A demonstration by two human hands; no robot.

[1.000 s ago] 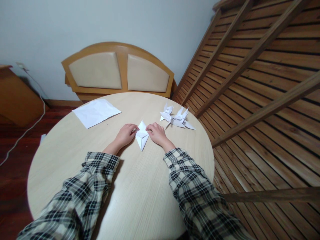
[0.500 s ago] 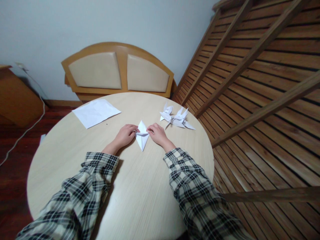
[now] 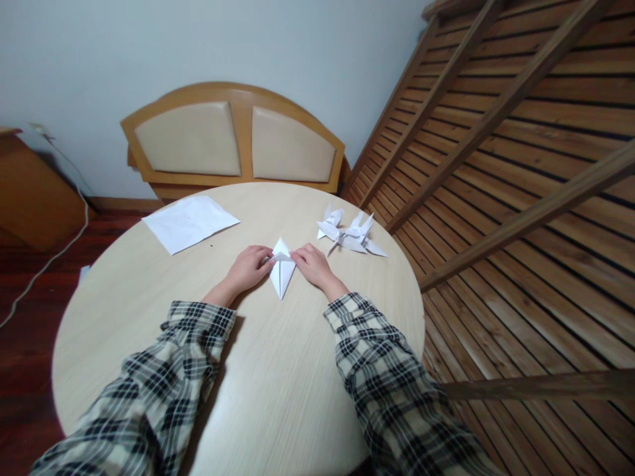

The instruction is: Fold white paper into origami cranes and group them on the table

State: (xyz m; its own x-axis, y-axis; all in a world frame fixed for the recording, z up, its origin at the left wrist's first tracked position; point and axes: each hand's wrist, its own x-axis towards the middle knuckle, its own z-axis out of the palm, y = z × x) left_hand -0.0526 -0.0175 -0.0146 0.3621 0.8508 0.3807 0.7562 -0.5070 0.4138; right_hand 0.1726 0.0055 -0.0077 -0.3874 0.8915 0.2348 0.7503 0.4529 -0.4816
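Observation:
A white, half-folded paper piece (image 3: pixel 281 272) shaped like a kite lies on the round light-wood table (image 3: pixel 278 370), its point towards me. My left hand (image 3: pixel 249 266) pinches its left corner with curled fingers. My right hand (image 3: pixel 311 264) does the same at its right corner. A small flap of the paper stands up between the fingertips. Both forearms, in checked sleeves, rest on the table.
Two finished white paper cranes (image 3: pixel 350 233) lie beyond my right hand. A flat white sheet (image 3: pixel 190 222) lies at the table's far left. A padded wooden chair back (image 3: pixel 233 140) stands behind the table. A slatted wooden frame (image 3: pixel 506 152) leans at the right.
The top flap of the paper piece has come up and folded downwards between my fingertips. Both hands stayed at its corners.

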